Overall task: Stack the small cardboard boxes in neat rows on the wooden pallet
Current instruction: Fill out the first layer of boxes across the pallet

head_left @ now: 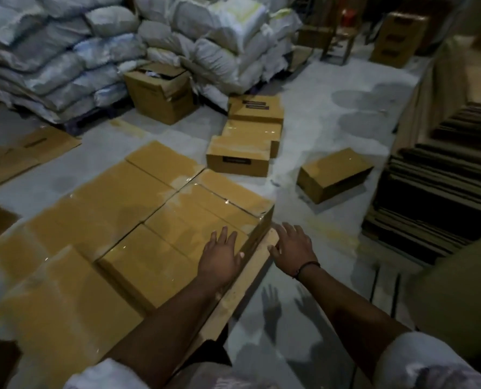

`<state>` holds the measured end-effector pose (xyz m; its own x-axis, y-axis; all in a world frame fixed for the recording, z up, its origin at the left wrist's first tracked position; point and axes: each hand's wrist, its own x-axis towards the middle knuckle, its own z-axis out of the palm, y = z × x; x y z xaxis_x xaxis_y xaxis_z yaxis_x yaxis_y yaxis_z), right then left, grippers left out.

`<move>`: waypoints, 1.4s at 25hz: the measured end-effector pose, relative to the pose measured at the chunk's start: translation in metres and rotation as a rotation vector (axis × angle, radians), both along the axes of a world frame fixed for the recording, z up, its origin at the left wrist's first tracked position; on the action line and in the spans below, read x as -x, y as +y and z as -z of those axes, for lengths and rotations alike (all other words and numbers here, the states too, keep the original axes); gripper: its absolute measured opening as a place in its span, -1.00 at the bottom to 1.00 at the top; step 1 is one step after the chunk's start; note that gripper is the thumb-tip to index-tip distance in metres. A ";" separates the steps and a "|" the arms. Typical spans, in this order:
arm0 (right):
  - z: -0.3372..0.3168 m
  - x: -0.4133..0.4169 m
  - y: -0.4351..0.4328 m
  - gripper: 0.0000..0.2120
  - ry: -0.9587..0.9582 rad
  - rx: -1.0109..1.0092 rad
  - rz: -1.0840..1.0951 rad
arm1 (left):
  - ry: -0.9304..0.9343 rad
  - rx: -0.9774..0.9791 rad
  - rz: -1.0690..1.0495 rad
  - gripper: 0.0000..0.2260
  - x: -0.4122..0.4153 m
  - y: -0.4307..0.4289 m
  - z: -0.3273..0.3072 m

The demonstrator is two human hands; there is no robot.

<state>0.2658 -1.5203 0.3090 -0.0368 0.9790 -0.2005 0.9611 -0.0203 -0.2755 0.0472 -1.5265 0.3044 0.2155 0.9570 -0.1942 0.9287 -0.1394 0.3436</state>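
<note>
Resting the left hand [220, 256] flat on a box [197, 220] at the pallet [242, 287] edge, holding the right hand [291, 246] just beside it, fingers [224, 235] straight and gripping nothing, likely nudging it snug into its row, best pushing slowly.

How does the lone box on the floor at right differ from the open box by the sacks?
The lone box is closed; the open box has its flaps up. The lone box looks lower and stands apart on bare floor; the open box looks taller and sits against the sacks. Both are brown cardboard on the floor.
</note>
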 end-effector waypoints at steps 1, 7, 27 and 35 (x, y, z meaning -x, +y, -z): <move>0.001 -0.016 0.008 -0.37 0.002 0.012 0.041 | -0.013 0.007 0.025 -0.41 -0.016 0.012 -0.002; 0.033 -0.086 0.070 -0.34 0.069 0.106 0.232 | 0.031 0.105 0.166 -0.40 -0.087 0.103 0.031; 0.088 -0.357 0.476 -0.35 0.199 0.126 0.540 | 0.061 0.237 0.353 -0.41 -0.344 0.553 0.088; 0.090 -0.506 0.637 -0.36 0.225 0.211 0.505 | 0.084 0.213 0.308 -0.42 -0.494 0.712 0.078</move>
<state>0.7717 -0.8835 0.2192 0.3597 0.8261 -0.4337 0.7364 -0.5368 -0.4117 0.5414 -0.8146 0.2263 0.4617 0.7862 -0.4108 0.8805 -0.3504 0.3192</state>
